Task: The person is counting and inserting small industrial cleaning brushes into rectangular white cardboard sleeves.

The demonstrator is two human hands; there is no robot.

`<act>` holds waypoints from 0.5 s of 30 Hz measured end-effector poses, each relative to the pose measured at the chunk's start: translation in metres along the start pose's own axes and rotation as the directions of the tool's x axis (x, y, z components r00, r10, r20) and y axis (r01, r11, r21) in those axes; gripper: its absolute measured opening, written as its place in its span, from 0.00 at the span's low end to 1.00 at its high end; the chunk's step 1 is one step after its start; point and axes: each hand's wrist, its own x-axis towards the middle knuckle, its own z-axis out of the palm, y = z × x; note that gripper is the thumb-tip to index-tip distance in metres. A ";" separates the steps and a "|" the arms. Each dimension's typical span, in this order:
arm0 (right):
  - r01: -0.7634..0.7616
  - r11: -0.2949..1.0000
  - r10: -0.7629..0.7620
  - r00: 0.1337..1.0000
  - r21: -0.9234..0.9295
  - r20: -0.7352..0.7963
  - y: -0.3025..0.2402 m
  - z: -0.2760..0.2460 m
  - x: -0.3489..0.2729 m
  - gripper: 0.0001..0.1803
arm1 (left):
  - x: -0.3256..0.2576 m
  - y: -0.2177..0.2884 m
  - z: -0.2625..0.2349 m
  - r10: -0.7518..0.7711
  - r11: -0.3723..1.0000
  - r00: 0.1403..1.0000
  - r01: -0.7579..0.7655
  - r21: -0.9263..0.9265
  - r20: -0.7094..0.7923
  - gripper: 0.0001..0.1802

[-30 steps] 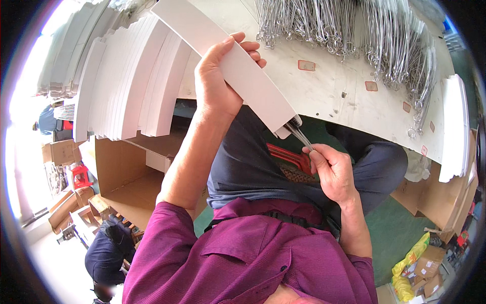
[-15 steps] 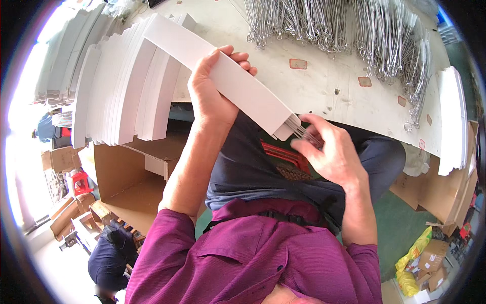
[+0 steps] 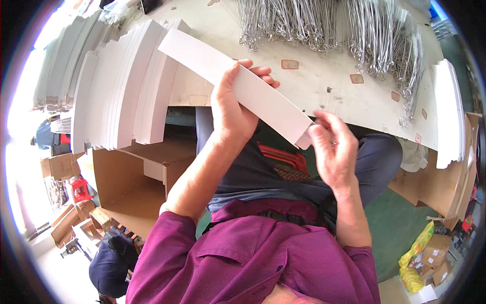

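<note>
A long, narrow white box (image 3: 268, 101) slants across the space over my lap, its far end up to the left and its lower end to the right. My left hand (image 3: 234, 104) is closed around its middle, thumb on top and fingers curling over the far edge. At the lower right end, my right hand (image 3: 335, 147) pinches with thumb and forefinger at the box's end, where a small flap (image 3: 305, 140) shows. No metal rods can be seen at that end now; the fingers partly cover it.
Bundles of thin metal rods with looped ends (image 3: 288, 23) lie along the table's far side. White flat boxes (image 3: 111, 86) stand stacked at the left, with more white pieces (image 3: 448, 116) at the right edge. Below the left stack is an open cardboard carton (image 3: 129, 180).
The metal rods that stuck out of the box's lower end have gone from sight. Both hands and the box have shifted a little to the right.
</note>
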 end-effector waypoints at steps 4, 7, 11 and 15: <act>0.235 0.962 -0.228 0.971 -0.141 0.064 -0.005 0.020 0.006 0.33 | -0.011 -0.006 0.003 0.014 0.999 0.999 -0.015 0.030 0.047 0.21; 0.175 0.977 -0.161 0.981 -0.124 0.112 -0.002 0.020 0.003 0.36 | -0.017 -0.006 -0.001 0.011 0.992 1.000 -0.014 0.124 0.029 0.23; 0.109 0.989 -0.088 0.977 -0.099 0.196 0.002 0.003 0.002 0.36 | -0.034 -0.003 -0.010 -0.129 0.980 0.991 0.122 0.158 0.035 0.22; -0.027 1.000 0.027 0.952 -0.006 0.304 0.009 -0.020 0.001 0.35 | -0.056 0.009 -0.017 -0.345 0.843 0.936 0.277 0.461 0.069 0.20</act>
